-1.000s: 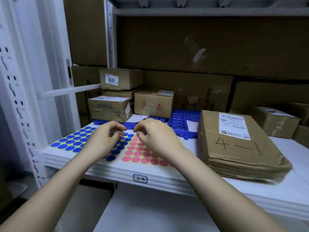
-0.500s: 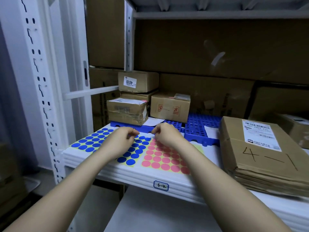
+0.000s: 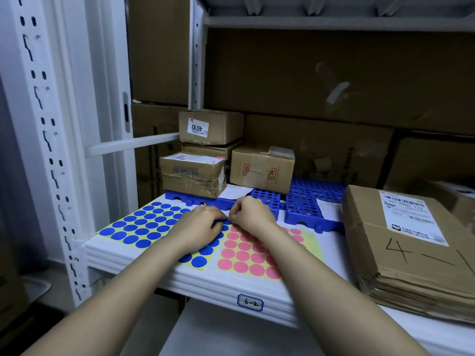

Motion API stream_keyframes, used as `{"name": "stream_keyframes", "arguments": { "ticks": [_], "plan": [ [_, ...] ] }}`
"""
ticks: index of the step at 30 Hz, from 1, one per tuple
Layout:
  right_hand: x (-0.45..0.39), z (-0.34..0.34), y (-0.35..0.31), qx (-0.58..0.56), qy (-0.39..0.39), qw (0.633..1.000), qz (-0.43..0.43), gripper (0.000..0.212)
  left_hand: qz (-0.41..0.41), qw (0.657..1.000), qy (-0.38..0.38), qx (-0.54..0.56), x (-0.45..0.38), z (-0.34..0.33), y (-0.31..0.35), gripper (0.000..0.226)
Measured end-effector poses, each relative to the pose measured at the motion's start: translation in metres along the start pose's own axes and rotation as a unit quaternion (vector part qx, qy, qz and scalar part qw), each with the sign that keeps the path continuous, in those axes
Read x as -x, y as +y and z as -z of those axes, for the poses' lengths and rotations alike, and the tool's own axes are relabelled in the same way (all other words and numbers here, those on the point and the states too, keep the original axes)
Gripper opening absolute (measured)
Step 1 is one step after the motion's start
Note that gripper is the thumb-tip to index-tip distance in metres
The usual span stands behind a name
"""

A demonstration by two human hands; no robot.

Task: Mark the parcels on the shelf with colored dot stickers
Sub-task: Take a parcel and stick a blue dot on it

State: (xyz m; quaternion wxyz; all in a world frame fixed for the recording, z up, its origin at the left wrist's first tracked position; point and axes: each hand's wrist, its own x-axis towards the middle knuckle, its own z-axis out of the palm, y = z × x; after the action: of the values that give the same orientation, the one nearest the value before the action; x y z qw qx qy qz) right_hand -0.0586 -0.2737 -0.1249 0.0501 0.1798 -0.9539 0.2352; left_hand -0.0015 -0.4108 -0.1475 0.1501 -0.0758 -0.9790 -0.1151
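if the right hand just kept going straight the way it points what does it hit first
Probably the left hand: the right hand has its curled fingertips aimed left, nearly touching it over the blue sticker sheet. Depth is unclear.

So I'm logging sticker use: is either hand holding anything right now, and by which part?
Both hands meet at the blue dot sticker sheet's far right corner. The right hand seems to pinch something there; a peeled dot can't be made out.

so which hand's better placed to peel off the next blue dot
Right, probably. The right hand has its fingers curled at the blue sticker sheet's far edge, as if pinching a dot. The left hand lies on the sheet, better for steadying it.
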Motion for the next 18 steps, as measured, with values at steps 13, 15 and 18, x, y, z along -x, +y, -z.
{"name": "stream_keyframes", "arguments": {
  "ticks": [13, 15, 18],
  "plan": [
    [0.004, -0.005, 0.014, -0.055, -0.005, 0.997, 0.048, 0.021, 0.035, 0.997, 0.060, 0.041, 0.003, -0.004, 0.004, 0.026],
    [0.004, -0.007, 0.014, -0.037, 0.007, 0.997, 0.062, 0.022, 0.040, 0.997, 0.062, 0.037, 0.004, -0.005, 0.004, 0.024],
    [0.003, -0.009, 0.014, -0.024, 0.008, 0.997, 0.072, 0.021, 0.048, 0.996, 0.062, 0.033, 0.005, -0.004, 0.004, 0.021]
  ]
}}
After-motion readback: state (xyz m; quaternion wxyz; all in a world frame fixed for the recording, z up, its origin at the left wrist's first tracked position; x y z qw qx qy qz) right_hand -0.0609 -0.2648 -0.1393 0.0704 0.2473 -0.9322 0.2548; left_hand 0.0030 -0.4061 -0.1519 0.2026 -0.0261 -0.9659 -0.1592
